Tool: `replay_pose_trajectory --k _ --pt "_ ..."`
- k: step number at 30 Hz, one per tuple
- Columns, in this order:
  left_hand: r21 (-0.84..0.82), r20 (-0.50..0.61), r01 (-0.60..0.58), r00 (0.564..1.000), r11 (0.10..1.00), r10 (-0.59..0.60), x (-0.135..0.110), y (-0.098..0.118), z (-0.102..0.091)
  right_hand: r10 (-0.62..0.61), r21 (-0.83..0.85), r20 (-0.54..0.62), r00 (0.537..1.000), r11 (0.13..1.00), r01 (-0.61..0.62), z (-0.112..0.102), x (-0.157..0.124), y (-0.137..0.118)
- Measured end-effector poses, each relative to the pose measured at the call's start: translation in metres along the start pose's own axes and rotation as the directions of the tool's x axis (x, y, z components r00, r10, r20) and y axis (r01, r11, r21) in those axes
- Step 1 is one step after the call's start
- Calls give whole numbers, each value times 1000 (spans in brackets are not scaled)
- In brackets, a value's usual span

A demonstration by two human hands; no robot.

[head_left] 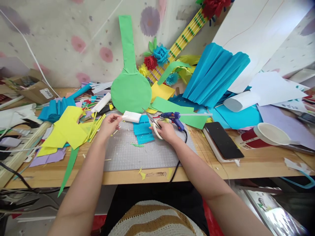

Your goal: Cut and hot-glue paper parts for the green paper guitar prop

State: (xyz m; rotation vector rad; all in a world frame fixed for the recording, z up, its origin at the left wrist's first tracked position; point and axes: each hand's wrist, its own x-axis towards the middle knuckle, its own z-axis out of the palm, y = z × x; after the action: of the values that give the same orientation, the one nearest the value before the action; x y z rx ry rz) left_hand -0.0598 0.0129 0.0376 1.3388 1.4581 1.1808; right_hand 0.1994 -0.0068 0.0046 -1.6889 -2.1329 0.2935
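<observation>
My right hand [167, 131] is closed round the white handles of a pair of scissors [155, 124]. Their blades point away to the upper left, slightly apart. Fingers pinched, my left hand [110, 125] has a small white strip [125, 116] at its fingertips, beside a white rolled piece [133, 117]. Between the hands, blue paper pieces [143, 131] lie on the grey cutting mat [123, 157]. Just beyond stands a green paper-covered round shape with a long neck [131, 90]. A blue glue gun [173, 118] with a clear stick lies past my right hand.
Yellow paper [67, 127] lies at left near a cardboard box [34, 88]. A phone [222, 141] and a paper cup [263, 137] are at right. Behind are pleated blue paper [214, 75] and a yellow guitar-like craft [184, 37]. A black cord [179, 164] crosses the table edge.
</observation>
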Motion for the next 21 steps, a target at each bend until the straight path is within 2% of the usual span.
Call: replay_pose_trajectory --k 2,3,6,9,12,15,17,21 --pt "199 -96 -6 995 980 25 5 -1 -20 8 9 12 1000 1000 -8 -1 0 0" --pt "335 -127 -6 991 942 52 6 -2 -28 8 13 17 1000 1000 -8 -1 0 0" --pt "672 -176 -4 971 740 165 2 -10 -44 4 10 25 1000 1000 -4 -2 -1 -1" --pt "809 -148 26 976 587 160 -5 -19 -47 19 -7 33 999 1000 -19 -2 -1 -1" --pt "857 -118 37 985 513 126 -9 -23 -44 33 -36 39 999 999 -32 -3 -1 -1" --pt "868 -105 53 991 493 79 -10 -23 -42 50 -68 54 997 997 -47 -5 -2 -2" --pt "851 -111 55 991 523 77 -8 -22 -45 66 -87 75 995 994 -59 -7 -2 -3" --pt "701 -162 31 980 712 117 -2 -27 -56 85 -143 107 991 987 -69 -12 -3 -4"
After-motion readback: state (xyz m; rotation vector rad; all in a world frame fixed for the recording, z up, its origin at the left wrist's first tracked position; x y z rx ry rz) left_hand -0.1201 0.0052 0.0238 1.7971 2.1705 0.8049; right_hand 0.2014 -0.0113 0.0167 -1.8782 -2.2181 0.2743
